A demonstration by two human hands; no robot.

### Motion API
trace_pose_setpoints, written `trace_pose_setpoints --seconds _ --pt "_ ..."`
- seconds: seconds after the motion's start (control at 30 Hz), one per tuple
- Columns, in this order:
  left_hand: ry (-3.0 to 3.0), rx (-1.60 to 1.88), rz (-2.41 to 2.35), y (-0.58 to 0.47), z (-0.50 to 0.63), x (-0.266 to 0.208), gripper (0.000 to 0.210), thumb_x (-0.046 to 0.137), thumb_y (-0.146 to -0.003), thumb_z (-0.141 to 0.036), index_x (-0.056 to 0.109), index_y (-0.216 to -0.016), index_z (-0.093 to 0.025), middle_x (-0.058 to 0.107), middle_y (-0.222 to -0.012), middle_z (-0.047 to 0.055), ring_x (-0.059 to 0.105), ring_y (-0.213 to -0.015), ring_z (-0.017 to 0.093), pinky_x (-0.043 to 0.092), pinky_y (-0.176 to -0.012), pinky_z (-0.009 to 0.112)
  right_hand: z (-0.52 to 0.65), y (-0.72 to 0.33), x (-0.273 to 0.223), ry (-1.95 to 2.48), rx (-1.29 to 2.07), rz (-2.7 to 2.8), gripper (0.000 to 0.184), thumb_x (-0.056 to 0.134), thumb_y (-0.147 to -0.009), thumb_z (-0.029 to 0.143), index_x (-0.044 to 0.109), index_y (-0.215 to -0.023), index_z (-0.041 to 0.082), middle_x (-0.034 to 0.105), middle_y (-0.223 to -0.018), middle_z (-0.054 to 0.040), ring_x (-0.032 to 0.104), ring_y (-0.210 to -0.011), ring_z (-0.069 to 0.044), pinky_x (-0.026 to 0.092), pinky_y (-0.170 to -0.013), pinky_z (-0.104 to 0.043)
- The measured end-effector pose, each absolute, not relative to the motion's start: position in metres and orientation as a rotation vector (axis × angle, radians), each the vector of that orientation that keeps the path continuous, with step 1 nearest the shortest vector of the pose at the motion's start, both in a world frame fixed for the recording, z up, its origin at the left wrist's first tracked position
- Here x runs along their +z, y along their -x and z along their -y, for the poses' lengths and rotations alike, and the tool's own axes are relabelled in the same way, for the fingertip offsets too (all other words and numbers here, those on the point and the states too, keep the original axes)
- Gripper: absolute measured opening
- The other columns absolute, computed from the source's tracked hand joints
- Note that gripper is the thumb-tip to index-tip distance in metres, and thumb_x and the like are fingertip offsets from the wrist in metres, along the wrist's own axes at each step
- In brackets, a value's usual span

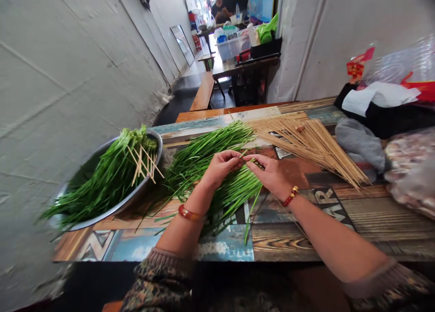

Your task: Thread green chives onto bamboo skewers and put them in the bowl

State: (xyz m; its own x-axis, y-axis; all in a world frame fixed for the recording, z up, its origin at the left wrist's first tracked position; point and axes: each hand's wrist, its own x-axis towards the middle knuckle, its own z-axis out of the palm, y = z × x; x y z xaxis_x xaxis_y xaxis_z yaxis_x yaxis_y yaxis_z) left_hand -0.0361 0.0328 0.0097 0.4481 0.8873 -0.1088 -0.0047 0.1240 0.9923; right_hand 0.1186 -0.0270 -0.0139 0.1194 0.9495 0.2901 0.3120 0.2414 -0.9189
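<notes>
My left hand and my right hand meet over a loose pile of green chives on the patterned table. Both hands pinch a small bunch of chive stalks between their fingertips; whether a skewer is in the grip is hidden. A heap of bamboo skewers lies just right of my right hand. A metal bowl at the left holds chive bundles threaded on skewers.
A grey cloth, black and white items and plastic bags crowd the table's right end. A grey wall runs along the left. Further back stand a bench, a cluttered table and a seated person.
</notes>
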Motion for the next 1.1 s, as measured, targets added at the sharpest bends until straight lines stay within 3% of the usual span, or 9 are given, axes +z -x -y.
trace_pose_setpoints --seconds 0.33,1.1 --pt "-1.436 0.92 -0.936 0.042 -0.024 0.007 0.012 0.064 -0.07 -0.021 0.068 -0.073 -0.01 0.061 -0.062 0.001 0.051 -0.055 0.008 0.041 -0.054 0.019 0.037 -0.12 -0.011 1.395 0.772 1.415 0.025 0.057 -0.083 0.036 0.068 -0.098 0.02 0.072 -0.094 -0.0045 0.065 -0.079 -0.017 0.05 -0.07 -0.027" --pt "-1.605 0.933 -0.948 0.039 -0.021 0.004 0.014 0.065 -0.072 -0.024 0.07 -0.071 -0.012 0.065 -0.066 0.003 0.053 -0.06 0.01 0.041 -0.056 0.019 0.036 -0.118 -0.011 1.373 0.792 1.445 0.022 0.056 -0.083 0.032 0.068 -0.097 0.021 0.072 -0.097 -0.0038 0.067 -0.088 -0.019 0.051 -0.082 -0.032"
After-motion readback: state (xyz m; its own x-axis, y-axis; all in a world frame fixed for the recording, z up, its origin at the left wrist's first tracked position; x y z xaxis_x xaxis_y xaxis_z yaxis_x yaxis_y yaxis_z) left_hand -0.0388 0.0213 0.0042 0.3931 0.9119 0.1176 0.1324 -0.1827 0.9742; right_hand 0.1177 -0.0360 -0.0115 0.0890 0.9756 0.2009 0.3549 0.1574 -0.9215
